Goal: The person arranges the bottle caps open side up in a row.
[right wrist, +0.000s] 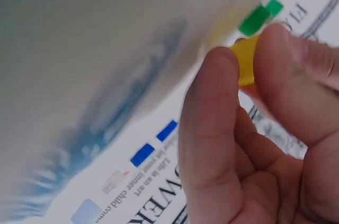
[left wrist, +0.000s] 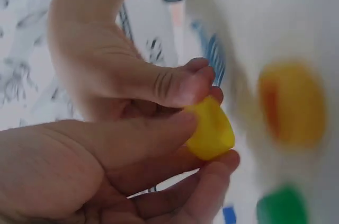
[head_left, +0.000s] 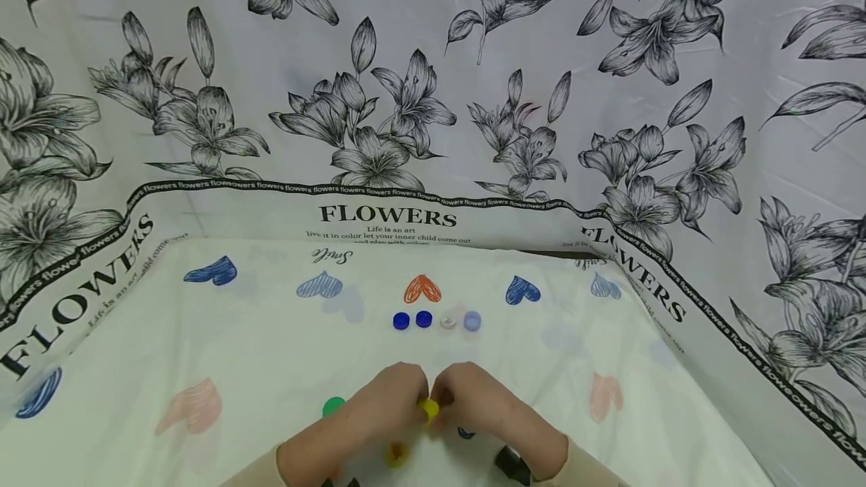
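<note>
Both hands meet low in the middle of the head view around a small yellow rounded piece (head_left: 430,410). My left hand (head_left: 399,394) pinches the yellow piece (left wrist: 212,131) between thumb and fingertips, seen close in the left wrist view. From the other side my right hand (head_left: 467,397) pinches it too, and in the right wrist view its thumb and finger lie on either side of the yellow piece (right wrist: 246,62). Below the hands, a yellow-orange round piece (head_left: 396,454) lies on the cloth. Left of the left forearm shows a green disc (head_left: 334,406), partly covered by the arm.
Beyond the hands stand two dark blue discs (head_left: 401,321), a clear one (head_left: 448,319) and a pale blue one (head_left: 472,321), in a row. White cloth with printed hearts (head_left: 422,289) covers the table. A flower-printed curtain (head_left: 379,134) rises behind and along both sides.
</note>
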`<state>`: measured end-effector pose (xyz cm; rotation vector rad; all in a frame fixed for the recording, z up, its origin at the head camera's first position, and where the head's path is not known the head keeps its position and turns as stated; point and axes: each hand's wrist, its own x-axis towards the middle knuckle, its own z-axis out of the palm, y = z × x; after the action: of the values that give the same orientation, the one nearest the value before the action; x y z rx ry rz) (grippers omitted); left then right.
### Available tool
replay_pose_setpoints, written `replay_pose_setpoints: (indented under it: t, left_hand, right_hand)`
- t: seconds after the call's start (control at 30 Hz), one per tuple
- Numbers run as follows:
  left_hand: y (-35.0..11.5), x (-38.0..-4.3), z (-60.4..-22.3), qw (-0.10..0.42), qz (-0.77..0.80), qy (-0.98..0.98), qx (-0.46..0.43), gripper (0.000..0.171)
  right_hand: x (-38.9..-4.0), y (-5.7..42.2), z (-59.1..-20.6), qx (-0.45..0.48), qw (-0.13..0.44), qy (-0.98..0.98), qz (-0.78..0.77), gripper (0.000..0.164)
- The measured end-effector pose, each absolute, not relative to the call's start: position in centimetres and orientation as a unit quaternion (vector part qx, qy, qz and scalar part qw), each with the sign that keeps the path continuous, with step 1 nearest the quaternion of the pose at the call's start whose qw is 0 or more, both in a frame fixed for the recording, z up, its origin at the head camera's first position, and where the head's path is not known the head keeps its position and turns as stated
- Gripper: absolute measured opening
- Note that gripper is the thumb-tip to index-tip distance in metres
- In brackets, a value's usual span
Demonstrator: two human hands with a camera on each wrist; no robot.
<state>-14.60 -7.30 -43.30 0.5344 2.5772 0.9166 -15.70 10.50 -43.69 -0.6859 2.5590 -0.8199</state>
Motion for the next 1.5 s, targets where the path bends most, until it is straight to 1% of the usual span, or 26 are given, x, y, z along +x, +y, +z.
replay_pose_setpoints:
  t: [0.07,0.1,0.23,0.33,0.47,0.57,0.7,0.8,0.87,0.93,1.1,1.17,1.23,1.37,1.43,1.5]
  left_hand:
    - [-8.3,-15.5,-43.0,0.152,0.346,0.91,0.167,0.006]
    - [-8.8,-16.1,-42.9,0.136,0.359,0.91,0.156,0.008]
    - [-11.1,-18.2,-42.7,0.088,0.437,0.891,0.081,0.013]
    - [-12.6,-19.7,-42.8,0.059,0.472,0.878,0.046,0.015]
    - [-14.2,-21.1,-43.1,0.044,0.485,0.873,0.015,0.019]
    - [-14.7,-22.0,-43.7,0.045,0.498,0.866,-0.01,0.02]
    - [-14.8,-22.8,-45.2,0.042,0.515,0.856,-0.036,0.018]
    - [-14.7,-23.2,-46.2,0.026,0.518,0.854,-0.049,0.017]
    - [-14.8,-23.3,-46.8,0.018,0.522,0.851,-0.053,0.016]
    - [-15.0,-23.4,-47.0,0.025,0.525,0.848,-0.06,0.017]
    - [-15.3,-23.4,-47.1,0.063,0.524,0.847,-0.067,0.019]
    - [-15.2,-23.5,-47.0,0.073,0.519,0.849,-0.063,0.022]
    - [-15.1,-23.5,-46.9,0.082,0.518,0.85,-0.056,0.025]
    - [-15.3,-23.2,-46.1,0.089,0.5,0.861,-0.039,0.03]
    - [-15.7,-22.7,-45.2,0.09,0.478,0.873,-0.023,0.028]
    - [-16.1,-21.9,-44.0,0.103,0.442,0.891,0.004,0.021]
  right_hand:
    - [-16.5,10.0,-43.1,-0.242,0.172,0.9,-0.318,0.008]
    - [-17.0,9.7,-42.9,-0.235,0.168,0.898,-0.332,0.008]
    - [-19.3,7.5,-42.0,-0.196,0.15,0.898,-0.364,0.015]
    - [-21.3,5.4,-41.7,-0.163,0.14,0.899,-0.381,0.018]
    - [-23.5,2.9,-41.8,-0.129,0.132,0.895,-0.407,0.019]
    - [-24.5,1.9,-42.3,-0.098,0.127,0.889,-0.428,0.018]
    - [-25.0,1.5,-42.9,-0.061,0.126,0.881,-0.452,0.011]
    - [-25.0,1.5,-43.3,-0.063,0.12,0.882,-0.452,0.008]
    - [-25.0,1.4,-43.5,-0.077,0.115,0.889,-0.437,0.01]
    - [-25.0,1.2,-43.6,-0.09,0.12,0.897,-0.416,0.015]
    - [-25.0,1.1,-43.6,-0.114,0.154,0.9,-0.392,0.033]
    - [-25.0,1.3,-43.6,-0.12,0.164,0.897,-0.393,0.036]
    - [-25.0,1.7,-43.6,-0.131,0.161,0.903,-0.376,0.038]
    - [-24.4,2.7,-43.0,-0.154,0.147,0.92,-0.33,0.036]
    - [-23.6,3.2,-42.5,-0.173,0.149,0.927,-0.298,0.029]
    - [-22.4,3.4,-41.9,-0.194,0.168,0.928,-0.27,0.019]
